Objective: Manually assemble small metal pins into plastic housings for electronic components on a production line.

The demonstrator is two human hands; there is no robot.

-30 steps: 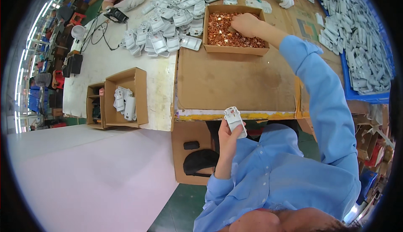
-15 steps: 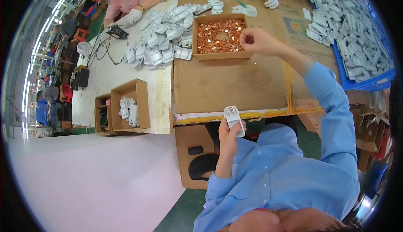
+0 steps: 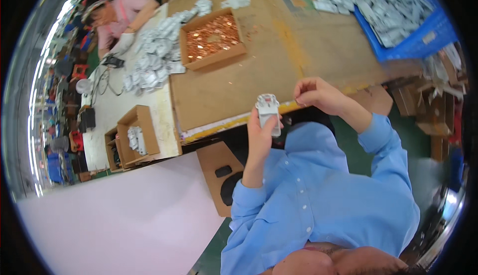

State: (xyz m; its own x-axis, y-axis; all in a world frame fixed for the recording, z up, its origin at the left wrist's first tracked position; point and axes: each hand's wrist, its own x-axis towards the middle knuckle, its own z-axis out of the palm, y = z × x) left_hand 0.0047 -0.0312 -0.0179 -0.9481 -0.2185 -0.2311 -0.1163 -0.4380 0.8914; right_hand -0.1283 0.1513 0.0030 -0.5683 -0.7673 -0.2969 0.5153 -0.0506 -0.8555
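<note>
Both hands at the front edge of a cardboard-covered table [image 3: 219, 98], seen from the head. The left hand [image 3: 259, 138] grips a white plastic housing [image 3: 268, 109], thumb laid across its near part and the far end, which bears a small reddish patch, exposed. The right hand [image 3: 319, 95] stands just to the right of the housing, apart from it, fingers curled toward the thumb; whether the fingertips are closed on a small piece cannot be told at this scale.

A second ago the right hand is inside the shallow carton [image 3: 219, 58] of copper-coloured metal pieces [image 3: 214, 37]; half a second later it is at the carton's right side; now it is back near the body. The left hand keeps its hold throughout, while the view itself swings. The change suggests that the reach into the carton is complete and that the work now centres on the held housing.

Surroundings: a heap of white housings [image 3: 152, 51] left of the carton, a blue crate [image 3: 416, 48] of pale parts at far right, and a co-worker's gloved hand [image 3: 123, 45] beyond the heap.
</note>
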